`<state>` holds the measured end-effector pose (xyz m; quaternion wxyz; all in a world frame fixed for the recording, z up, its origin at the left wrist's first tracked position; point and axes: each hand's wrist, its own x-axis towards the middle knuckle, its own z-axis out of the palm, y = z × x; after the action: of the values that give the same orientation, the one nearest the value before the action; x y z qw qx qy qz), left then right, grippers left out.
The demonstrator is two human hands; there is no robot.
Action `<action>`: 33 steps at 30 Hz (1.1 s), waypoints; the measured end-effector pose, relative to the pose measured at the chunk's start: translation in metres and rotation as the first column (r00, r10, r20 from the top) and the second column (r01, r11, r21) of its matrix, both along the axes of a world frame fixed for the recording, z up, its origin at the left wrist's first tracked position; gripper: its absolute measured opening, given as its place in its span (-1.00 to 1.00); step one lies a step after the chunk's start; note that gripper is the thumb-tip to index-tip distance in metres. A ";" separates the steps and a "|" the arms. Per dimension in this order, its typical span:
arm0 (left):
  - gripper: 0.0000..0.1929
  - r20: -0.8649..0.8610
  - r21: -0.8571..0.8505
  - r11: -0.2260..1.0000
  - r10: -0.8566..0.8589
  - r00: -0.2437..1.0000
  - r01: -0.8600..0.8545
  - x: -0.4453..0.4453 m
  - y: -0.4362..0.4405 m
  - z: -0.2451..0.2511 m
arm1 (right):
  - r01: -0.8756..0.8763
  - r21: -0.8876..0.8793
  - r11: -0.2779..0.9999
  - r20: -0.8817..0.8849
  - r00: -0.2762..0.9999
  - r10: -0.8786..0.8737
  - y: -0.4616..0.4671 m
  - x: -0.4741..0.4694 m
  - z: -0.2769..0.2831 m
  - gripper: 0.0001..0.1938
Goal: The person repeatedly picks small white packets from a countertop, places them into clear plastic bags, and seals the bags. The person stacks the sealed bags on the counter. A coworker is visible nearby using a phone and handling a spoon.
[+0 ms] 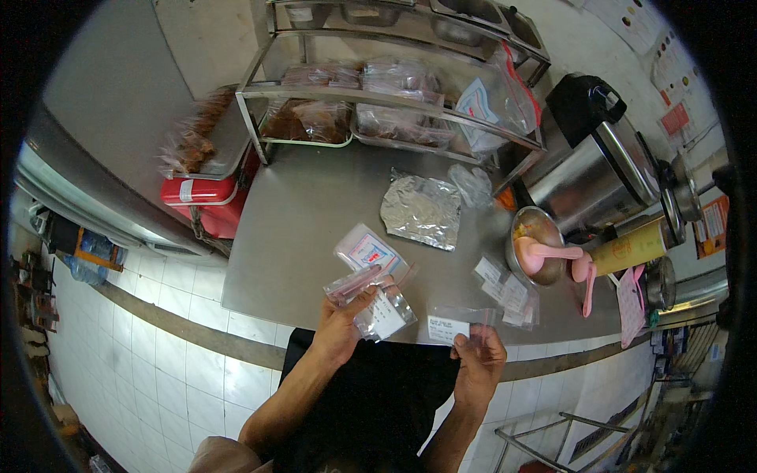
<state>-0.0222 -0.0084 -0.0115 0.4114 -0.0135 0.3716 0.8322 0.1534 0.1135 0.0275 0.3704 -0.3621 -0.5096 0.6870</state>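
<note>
My left hand (341, 324) grips a small stack of clear zip bags (387, 313) with white printed labels, thumb on top. In my right hand (480, 360), pinched between thumb and fingers at the front edge of the steel table (284, 236), is a single clear zip bag (449, 328) bearing a white label. Just beyond my left hand lies a clear pack with a blue and red print (369, 251). To the right, several labelled bags (507, 290) overlap on the tabletop. Farther back sits a clear bag holding a silvery, crinkled item (421, 210).
A metal bowl (532, 260) with pink scoops stands at the right, near a yellow cylinder (627, 248) and a large steel appliance (591, 171). Along the back, a steel rack (343, 94) holds trays of bagged brown food (307, 121). A red cooler box (204, 201) flanks the table's left side.
</note>
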 end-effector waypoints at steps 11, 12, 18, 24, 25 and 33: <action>-0.66 -0.132 -0.054 0.984 -0.174 0.976 0.168 0.005 -0.003 -0.001 | -0.454 0.254 0.854 0.293 0.878 0.379 0.001 -0.026 0.025 -0.81; -0.67 -0.129 -0.038 0.979 -0.202 0.971 0.199 0.005 -0.004 0.000 | -0.446 0.312 0.839 0.398 0.863 0.310 0.000 -0.034 0.023 -0.76; -0.62 0.163 0.146 0.962 -0.252 0.954 0.229 0.009 -0.004 0.007 | -0.339 0.421 0.842 0.382 0.908 0.174 -0.004 -0.055 0.016 -0.66; -0.56 -0.100 -0.231 0.923 -0.337 0.936 0.308 0.020 -0.002 0.011 | -0.288 0.465 0.837 0.367 0.923 0.114 -0.008 -0.057 0.015 -0.60; -0.56 -0.044 -0.256 0.909 -0.350 0.936 0.328 0.021 0.000 0.010 | -0.267 0.494 0.828 0.358 0.930 0.086 -0.007 -0.056 0.014 -0.61; -0.49 -0.050 -0.289 0.876 -0.418 0.907 0.387 0.022 -0.003 0.004 | -0.254 0.536 0.805 0.329 0.941 0.078 -0.006 -0.056 0.012 -0.65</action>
<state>-0.0004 -0.0118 -0.0076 0.5484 0.0538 0.4993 0.6686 0.0969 0.1078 0.0393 0.3205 -0.2846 -0.7705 0.4718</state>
